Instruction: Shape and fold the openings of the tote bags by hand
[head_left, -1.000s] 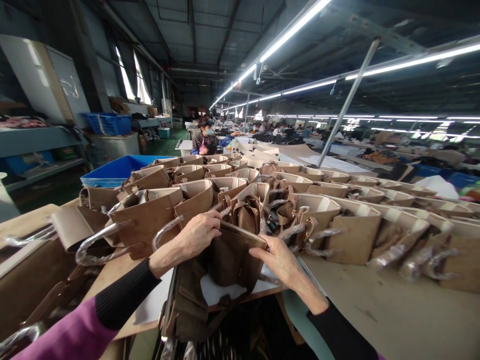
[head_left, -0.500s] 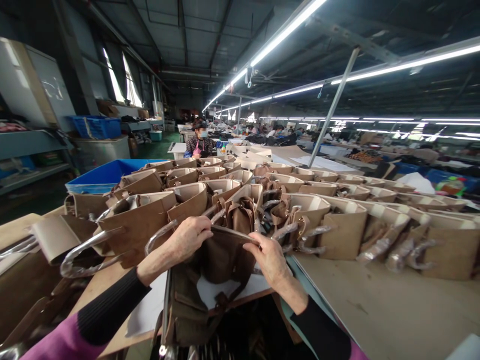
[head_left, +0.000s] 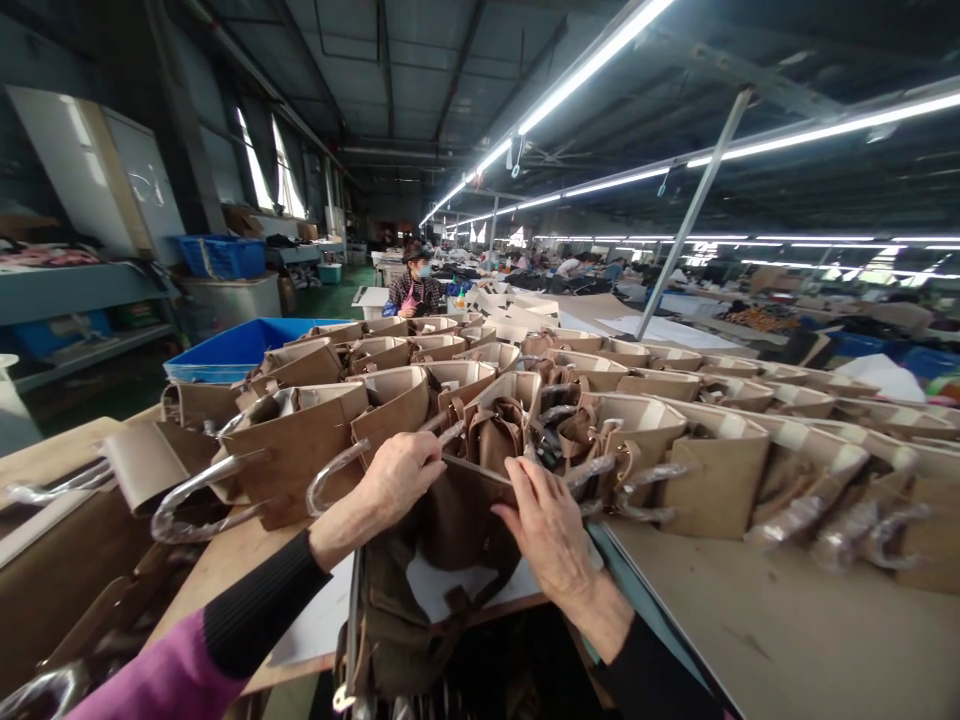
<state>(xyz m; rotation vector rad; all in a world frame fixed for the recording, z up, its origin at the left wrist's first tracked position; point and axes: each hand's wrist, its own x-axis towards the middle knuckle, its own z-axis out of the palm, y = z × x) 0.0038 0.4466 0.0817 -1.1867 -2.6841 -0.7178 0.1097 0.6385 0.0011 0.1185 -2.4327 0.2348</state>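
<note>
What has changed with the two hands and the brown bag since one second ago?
The right hand moved up from the side of the brown bag to its top rim, fingers laid over the edge. The left hand still grips the rim's left end; the rows of tan bags behind stayed put.

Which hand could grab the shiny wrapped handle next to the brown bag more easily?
Probably the left hand. Its fingers curl over the rim of the brown bag, right beside the wrapped handle; the right hand lies open on the bag's far side.
</note>
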